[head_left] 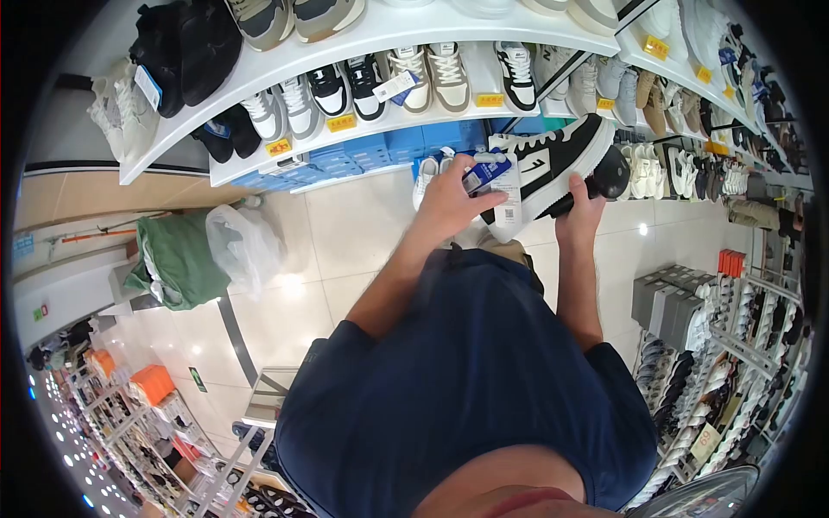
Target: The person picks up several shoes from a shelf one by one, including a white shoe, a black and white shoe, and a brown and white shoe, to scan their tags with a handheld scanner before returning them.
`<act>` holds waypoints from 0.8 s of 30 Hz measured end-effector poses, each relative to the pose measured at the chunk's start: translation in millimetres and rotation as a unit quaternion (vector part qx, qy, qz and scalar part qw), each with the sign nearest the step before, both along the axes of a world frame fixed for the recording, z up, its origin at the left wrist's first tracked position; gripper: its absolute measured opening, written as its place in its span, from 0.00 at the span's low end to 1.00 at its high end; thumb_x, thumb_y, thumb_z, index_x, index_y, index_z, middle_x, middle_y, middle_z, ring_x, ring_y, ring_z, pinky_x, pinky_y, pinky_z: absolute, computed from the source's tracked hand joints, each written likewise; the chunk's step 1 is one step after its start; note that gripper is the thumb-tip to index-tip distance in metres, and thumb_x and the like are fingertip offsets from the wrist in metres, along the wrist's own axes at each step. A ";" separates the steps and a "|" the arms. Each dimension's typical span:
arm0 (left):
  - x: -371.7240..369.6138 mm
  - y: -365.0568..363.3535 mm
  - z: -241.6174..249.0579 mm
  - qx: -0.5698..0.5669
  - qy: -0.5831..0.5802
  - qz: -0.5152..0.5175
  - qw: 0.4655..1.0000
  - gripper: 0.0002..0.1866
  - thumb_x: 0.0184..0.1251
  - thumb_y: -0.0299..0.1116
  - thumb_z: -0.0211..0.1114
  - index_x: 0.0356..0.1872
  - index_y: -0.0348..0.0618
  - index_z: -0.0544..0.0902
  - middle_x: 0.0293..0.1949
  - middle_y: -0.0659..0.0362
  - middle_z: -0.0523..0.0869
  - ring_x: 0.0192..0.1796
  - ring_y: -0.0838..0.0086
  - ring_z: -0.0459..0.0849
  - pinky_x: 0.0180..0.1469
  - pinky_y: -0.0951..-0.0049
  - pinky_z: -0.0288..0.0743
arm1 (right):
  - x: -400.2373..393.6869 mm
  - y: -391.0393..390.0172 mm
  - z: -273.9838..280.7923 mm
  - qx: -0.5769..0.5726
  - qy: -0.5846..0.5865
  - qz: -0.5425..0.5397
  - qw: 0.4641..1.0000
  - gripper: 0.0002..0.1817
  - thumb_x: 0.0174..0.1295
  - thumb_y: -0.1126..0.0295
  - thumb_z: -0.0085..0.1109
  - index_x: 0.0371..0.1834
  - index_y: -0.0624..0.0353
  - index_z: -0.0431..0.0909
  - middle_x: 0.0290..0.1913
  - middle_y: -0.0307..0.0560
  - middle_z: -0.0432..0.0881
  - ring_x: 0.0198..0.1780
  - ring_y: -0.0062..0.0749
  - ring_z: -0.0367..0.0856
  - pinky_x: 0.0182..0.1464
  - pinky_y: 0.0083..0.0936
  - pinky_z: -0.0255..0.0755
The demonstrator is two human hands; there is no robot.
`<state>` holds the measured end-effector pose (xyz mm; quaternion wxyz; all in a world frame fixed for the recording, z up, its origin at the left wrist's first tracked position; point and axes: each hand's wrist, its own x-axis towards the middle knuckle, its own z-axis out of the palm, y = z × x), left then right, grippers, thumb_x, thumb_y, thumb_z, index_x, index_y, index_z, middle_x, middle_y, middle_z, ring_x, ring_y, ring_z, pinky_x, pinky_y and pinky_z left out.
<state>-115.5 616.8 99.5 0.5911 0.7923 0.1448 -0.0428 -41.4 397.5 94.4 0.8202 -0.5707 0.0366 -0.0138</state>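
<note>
A black sneaker (561, 154) with white laces, white sole and a white stripe is held up in front of the shelves. My left hand (451, 200) pinches the white and blue paper tag (496, 186) that hangs from the sneaker. My right hand (584, 209) grips a black handheld device (607, 175) just under the sneaker's heel end. I cannot tell which hand carries the shoe's weight. My dark blue shirt fills the lower middle of the view.
White curved shelves (380, 121) carry rows of sneakers with yellow price labels (340, 123). Blue shoe boxes (406, 142) sit under the lower shelf. A green cloth (186, 255) and a clear plastic bag (242, 246) lie at left. Shoe racks (717, 337) stand at right.
</note>
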 end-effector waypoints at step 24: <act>-7.3 3.1 6.2 -0.042 -0.081 -0.037 0.995 0.34 0.51 0.47 0.83 0.53 0.36 0.78 0.41 0.44 0.89 0.44 0.54 0.89 0.48 0.61 0.80 | -0.8 -7.9 -10.7 0.098 0.101 0.072 0.987 0.29 0.73 0.60 0.52 0.72 0.65 0.65 0.67 0.54 0.77 0.67 0.46 0.77 0.70 0.43 0.70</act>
